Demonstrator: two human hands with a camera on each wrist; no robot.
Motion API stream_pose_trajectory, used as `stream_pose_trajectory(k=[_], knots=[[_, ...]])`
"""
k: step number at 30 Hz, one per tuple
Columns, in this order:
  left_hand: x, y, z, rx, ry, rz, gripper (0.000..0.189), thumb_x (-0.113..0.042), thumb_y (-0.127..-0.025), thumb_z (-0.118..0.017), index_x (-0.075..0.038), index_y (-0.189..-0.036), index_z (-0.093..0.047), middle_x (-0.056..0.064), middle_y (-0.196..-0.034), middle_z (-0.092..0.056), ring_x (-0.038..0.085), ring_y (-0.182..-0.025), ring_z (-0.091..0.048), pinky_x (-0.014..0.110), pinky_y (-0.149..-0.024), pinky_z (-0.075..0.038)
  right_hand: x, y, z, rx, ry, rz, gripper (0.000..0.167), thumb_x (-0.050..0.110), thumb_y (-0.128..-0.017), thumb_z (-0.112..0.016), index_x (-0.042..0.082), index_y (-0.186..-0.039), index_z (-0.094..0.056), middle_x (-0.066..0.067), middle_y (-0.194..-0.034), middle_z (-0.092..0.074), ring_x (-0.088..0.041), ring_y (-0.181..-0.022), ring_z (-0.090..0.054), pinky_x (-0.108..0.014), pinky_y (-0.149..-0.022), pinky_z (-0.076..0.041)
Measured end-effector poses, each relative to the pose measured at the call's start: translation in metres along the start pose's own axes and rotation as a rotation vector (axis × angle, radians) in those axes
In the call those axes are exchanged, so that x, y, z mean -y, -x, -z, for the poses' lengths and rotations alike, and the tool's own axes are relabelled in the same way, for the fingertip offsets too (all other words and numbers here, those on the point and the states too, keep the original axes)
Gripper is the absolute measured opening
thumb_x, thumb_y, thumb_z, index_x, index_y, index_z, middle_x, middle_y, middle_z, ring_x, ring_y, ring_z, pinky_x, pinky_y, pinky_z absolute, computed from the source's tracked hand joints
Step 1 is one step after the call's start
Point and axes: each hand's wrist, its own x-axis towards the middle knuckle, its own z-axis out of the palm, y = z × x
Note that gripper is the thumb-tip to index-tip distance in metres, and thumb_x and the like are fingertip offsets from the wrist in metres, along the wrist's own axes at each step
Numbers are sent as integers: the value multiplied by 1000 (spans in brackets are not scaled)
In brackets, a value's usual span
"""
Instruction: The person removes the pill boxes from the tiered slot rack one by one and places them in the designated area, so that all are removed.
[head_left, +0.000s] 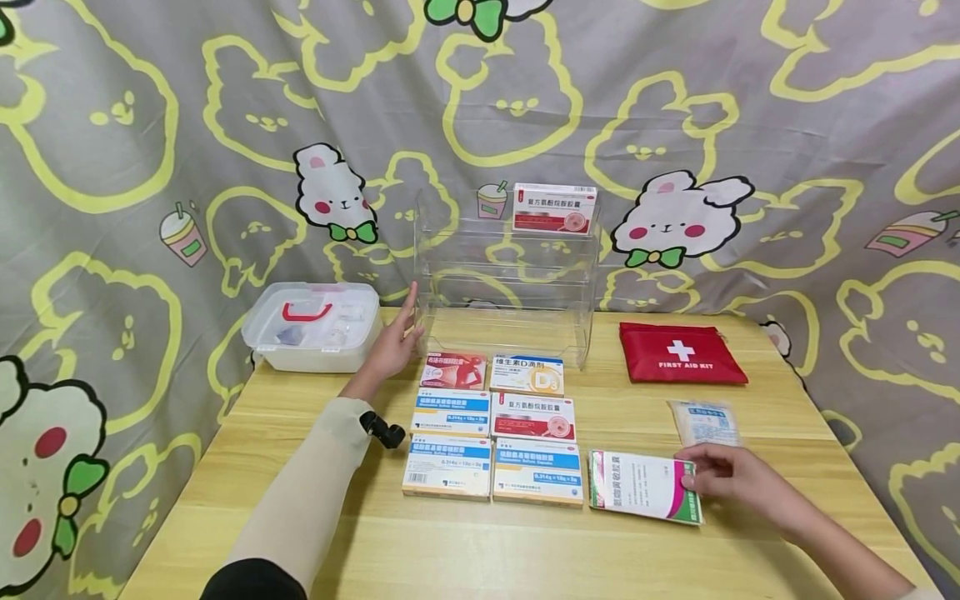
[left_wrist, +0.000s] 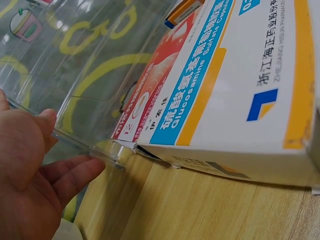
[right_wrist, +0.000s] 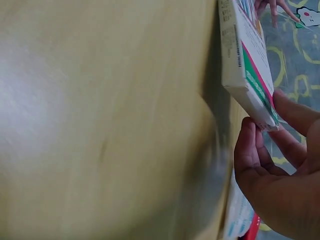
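My left hand (head_left: 395, 342) rests against the left side of a clear tiered display rack (head_left: 510, 329), fingers mostly straight. The left wrist view has the same hand (left_wrist: 35, 175) at the rack's edge. With thumb and fingers, my right hand (head_left: 742, 483) pinches the right end of a white medicine box with green and magenta bands (head_left: 637, 486). In the right wrist view this box (right_wrist: 247, 65) is tilted, its corner between thumb and fingertips. A red-and-white medicine box (head_left: 555, 210) stands in the rack's top tier, at the right.
Before the rack lie a red box (head_left: 452, 372), a vitamin D box (head_left: 527, 376), another red-and-white box (head_left: 533, 417) and several blue-and-white glucosamine boxes (head_left: 537, 472). A lidded plastic case (head_left: 311, 327) stands left; a red first aid pouch (head_left: 681, 353) and a small clear packet (head_left: 705, 423) lie right.
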Motion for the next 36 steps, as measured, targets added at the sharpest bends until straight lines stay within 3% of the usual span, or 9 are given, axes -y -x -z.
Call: stream_pose_trajectory(k=[10, 22, 29, 36], knots=[[-3, 1, 1, 4, 2, 15, 87, -14, -110, -49, -65, -155, 5, 16, -170, -21, 41, -145, -43, 50, -81, -61, -2, 1, -16, -22, 53, -18, 40, 18, -94, -76, -5, -126, -66, -8, -89, -63, -9, -74, -54, -24, -62, -48], [-2, 1, 1, -5, 0, 20, 86, -15, -110, -49, -67, -154, 5, 20, -167, -26, 41, -143, -46, 50, -76, -61, -2, 3, -28, -84, 114, -52, 40, 20, -94, -76, 0, -128, -69, -8, -97, -63, -12, -76, -55, -26, -61, -50], [-2, 1, 1, -7, 5, 25, 87, -14, -110, -49, -67, -154, 4, 19, -168, -25, 41, -143, -45, 49, -72, -59, -5, 1, -32, -127, 169, 11, 32, 9, -94, -74, 2, -125, -72, -10, -111, -64, -7, -79, -55, -25, -63, -51], [-4, 2, 1, -4, -1, 27, 88, -12, -110, -48, -66, -154, 5, 22, -166, -27, 42, -137, -52, 47, -69, -58, -3, 2, -34, -146, 231, 36, 32, 11, -94, -75, 3, -125, -73, -8, -112, -66, -5, -80, -54, -23, -63, -51]])
